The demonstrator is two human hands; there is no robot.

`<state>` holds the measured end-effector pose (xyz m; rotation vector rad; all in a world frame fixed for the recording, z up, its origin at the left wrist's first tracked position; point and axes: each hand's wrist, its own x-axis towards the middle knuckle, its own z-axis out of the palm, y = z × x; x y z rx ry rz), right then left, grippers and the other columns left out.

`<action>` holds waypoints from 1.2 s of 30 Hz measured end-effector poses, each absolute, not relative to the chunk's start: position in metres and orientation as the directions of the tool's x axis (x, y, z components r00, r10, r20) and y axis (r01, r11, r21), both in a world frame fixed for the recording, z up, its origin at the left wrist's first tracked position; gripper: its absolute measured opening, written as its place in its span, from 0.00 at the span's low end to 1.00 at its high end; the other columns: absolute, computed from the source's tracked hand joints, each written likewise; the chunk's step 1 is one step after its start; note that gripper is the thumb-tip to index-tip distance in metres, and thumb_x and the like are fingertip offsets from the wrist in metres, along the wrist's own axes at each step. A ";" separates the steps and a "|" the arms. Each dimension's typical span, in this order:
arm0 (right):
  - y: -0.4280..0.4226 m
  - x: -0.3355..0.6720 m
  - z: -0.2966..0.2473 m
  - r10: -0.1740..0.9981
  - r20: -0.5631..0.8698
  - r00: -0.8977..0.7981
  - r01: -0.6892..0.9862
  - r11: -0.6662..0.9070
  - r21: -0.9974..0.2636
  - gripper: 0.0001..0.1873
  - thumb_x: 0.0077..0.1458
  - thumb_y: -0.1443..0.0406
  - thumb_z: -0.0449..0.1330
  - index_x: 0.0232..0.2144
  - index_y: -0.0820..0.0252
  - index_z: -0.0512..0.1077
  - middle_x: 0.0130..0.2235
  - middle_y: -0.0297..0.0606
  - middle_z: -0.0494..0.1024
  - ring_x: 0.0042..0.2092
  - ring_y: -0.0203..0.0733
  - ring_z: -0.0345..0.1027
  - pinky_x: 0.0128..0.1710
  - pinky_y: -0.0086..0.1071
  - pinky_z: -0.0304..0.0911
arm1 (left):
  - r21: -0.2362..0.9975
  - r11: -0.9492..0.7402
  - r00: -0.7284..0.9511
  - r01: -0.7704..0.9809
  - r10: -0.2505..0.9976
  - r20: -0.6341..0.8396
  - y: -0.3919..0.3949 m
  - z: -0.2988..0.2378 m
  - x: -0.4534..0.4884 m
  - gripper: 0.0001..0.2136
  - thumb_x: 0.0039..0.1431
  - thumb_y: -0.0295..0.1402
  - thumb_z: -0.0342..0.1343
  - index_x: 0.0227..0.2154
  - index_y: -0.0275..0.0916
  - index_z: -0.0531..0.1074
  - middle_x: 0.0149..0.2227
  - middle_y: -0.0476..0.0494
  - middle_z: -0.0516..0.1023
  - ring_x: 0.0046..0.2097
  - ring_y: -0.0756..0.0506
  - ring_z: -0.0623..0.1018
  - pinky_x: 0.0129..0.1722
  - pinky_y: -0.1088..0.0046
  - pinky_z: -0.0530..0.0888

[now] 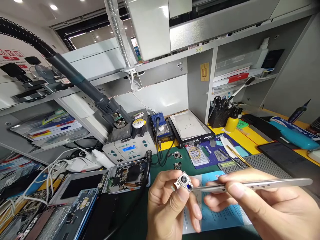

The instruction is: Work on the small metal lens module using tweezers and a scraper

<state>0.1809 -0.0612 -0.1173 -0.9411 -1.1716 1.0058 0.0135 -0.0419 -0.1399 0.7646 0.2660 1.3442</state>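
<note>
Between the thumb and fingers of my left hand [168, 203] is a small phone camera module [184, 179], its lenses facing me. My right hand [260, 196] grips a metal scalpel-like tool with holes along its flat handle [275, 183]. The tool's thin tip reaches the lower right edge of the module; whether it touches is too small to tell. Below both hands lies a blue and white printed sheet [215, 213] on the green mat. Two more camera modules, one [177, 155] farther back and one [177, 166] nearer, rest on the mat behind my left hand.
Opened phones and a circuit board [128, 175] lie left, beside a black hose [143, 190]. A soldering station [130, 150] and a flat heating unit [191, 128] stand behind. Tweezers [232, 158], a yellow bottle [232, 121] and a dark phone [287, 160] are at the right.
</note>
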 end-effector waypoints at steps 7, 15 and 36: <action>-0.057 0.170 -0.104 0.869 0.392 0.301 0.162 0.358 -0.920 0.20 0.51 0.44 0.70 0.29 0.52 0.86 0.23 0.39 0.85 0.29 0.56 0.85 0.27 0.39 0.84 | 0.646 0.045 0.252 -0.762 0.940 0.232 -0.041 -0.136 0.013 0.08 0.64 0.32 0.65 0.44 0.48 0.83 0.40 0.44 0.88 0.26 0.51 0.84 0.21 0.84 0.79; -0.061 0.178 -0.104 0.843 0.473 0.255 0.256 0.413 -0.874 0.09 0.53 0.52 0.72 0.29 0.47 0.86 0.27 0.34 0.87 0.27 0.49 0.84 0.27 0.30 0.83 | 0.652 0.045 0.256 -0.757 0.938 0.233 -0.042 -0.136 0.013 0.08 0.65 0.31 0.64 0.45 0.47 0.83 0.40 0.44 0.88 0.26 0.52 0.84 0.21 0.85 0.78; -0.060 0.189 -0.106 0.712 0.688 0.141 0.479 0.559 -0.677 0.00 0.56 0.57 0.71 0.32 0.41 0.84 0.30 0.21 0.88 0.26 0.36 0.83 0.31 0.16 0.78 | 0.750 0.012 0.076 -0.661 0.996 0.051 -0.049 -0.130 0.017 0.09 0.57 0.37 0.71 0.41 0.48 0.84 0.36 0.43 0.88 0.23 0.51 0.80 0.18 0.83 0.76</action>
